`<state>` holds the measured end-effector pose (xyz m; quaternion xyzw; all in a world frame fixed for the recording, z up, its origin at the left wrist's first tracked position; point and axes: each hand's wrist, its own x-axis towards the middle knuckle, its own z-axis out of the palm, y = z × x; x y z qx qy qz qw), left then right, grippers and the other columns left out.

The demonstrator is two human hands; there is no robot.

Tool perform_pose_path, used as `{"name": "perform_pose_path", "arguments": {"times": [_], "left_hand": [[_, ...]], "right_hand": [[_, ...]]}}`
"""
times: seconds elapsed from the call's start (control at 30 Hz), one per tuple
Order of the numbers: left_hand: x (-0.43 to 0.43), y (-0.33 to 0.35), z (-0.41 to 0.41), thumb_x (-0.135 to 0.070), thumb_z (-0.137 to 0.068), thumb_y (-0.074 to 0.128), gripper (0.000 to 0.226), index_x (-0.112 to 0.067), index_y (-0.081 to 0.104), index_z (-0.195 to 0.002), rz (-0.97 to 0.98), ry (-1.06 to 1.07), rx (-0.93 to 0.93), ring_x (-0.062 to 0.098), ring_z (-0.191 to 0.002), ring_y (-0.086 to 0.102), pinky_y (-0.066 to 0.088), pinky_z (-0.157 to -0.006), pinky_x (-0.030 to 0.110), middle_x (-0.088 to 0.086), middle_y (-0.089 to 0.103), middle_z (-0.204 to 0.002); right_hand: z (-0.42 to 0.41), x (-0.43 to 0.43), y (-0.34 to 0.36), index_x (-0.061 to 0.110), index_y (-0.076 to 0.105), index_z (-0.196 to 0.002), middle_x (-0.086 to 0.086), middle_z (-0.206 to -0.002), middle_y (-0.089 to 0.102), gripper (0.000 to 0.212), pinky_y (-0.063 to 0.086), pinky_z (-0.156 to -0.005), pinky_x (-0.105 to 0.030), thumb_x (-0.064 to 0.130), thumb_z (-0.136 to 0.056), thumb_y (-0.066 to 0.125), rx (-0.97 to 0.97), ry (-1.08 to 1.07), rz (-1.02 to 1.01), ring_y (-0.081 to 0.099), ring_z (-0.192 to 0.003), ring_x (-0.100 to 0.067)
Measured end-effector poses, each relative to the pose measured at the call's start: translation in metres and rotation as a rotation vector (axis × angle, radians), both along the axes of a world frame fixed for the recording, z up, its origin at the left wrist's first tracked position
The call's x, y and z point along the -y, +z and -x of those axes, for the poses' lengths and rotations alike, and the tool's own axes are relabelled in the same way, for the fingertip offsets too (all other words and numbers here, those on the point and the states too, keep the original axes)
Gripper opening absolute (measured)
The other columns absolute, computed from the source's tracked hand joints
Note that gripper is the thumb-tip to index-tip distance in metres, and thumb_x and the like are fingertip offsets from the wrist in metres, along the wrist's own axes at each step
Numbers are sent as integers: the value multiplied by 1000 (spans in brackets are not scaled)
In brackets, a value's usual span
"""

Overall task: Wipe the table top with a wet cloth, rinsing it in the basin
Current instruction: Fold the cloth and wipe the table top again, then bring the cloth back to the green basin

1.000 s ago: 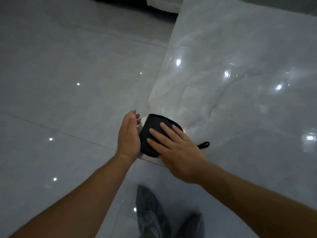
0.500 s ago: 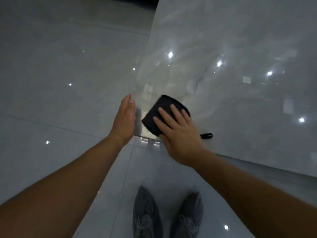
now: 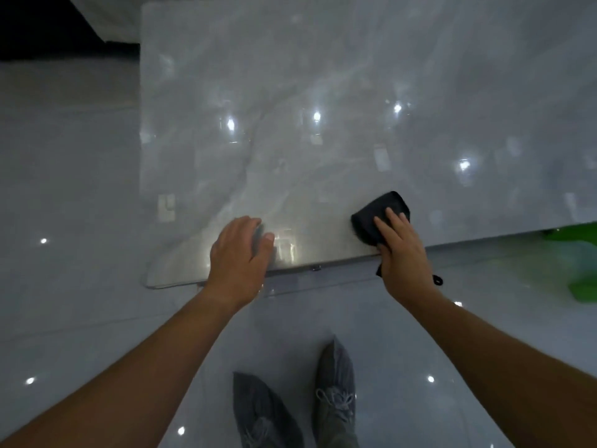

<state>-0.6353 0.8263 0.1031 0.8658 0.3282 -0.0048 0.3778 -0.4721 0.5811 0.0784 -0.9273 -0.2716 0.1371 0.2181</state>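
The glossy grey marble table top [image 3: 323, 92] fills the upper part of the head view. A folded black cloth [image 3: 378, 215] lies on it close to the near edge, right of centre. My right hand [image 3: 402, 253] presses flat on the cloth, fingers spread over its near half; a small black loop of the cloth hangs past the edge beside my wrist. My left hand [image 3: 240, 253] rests palm down on the bare table top near the front left corner, fingers apart, holding nothing. The basin itself cannot be made out for certain.
A green object [image 3: 581, 270] sits low at the right edge beyond the table's near edge. My two grey shoes [image 3: 297, 405] stand on the shiny tiled floor [image 3: 64, 221] just in front of the table. A dark gap shows at the top left.
My right hand has slid the cloth from the table's front left corner to the right along the near edge. My left hand went from upright beside the corner to flat on the top.
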Motion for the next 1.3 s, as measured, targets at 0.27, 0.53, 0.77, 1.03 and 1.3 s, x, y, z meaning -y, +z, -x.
{"name": "perform_pose_path", "arguments": {"times": [0.27,0.53,0.77,1.03,1.3], "left_hand": [[133,85,-98,-45,-99,54,23,-24,65,-103,923,99,-79,28,-114,65,50,-101,43,5,67,-118],[286,170,-205,-34,-97,60,33,-14,64,-123,1022,19,-171,28,-99,73,59,-89,47,10,74,-109],[427,192,-292,-23,-103,52,24,-12,66,-119,1172,52,-234,28,-95,74,59,-76,39,11,77,-104],[579,180,-411,-28,-84,55,35,-26,65,-117,937,-349,-325,26,-101,72,58,-90,48,7,75,-109],[691,93,-552,3,-91,58,37,-18,52,-121,776,-580,-353,30,-104,67,59,-81,43,17,67,-119]], "right_hand": [[-14,53,114,26,55,-128,-2,-111,69,26,56,-71,-39,26,-102,55,-538,-660,-518,67,-87,-19],[-27,176,194,25,75,-101,6,-127,66,19,58,-89,-30,18,-100,57,-690,-692,-773,67,-111,-11],[-118,335,206,15,62,-124,-6,-116,74,51,58,-92,-41,41,-81,71,-940,-1012,-968,72,-104,-22],[-211,486,204,16,67,-116,-4,-104,78,19,61,-82,-38,20,-101,55,-841,-1218,-1061,75,-95,-20],[-315,597,147,-2,61,-115,-18,-112,72,21,61,-69,-33,5,-95,63,-813,-1423,-1006,71,-88,-24]]}}
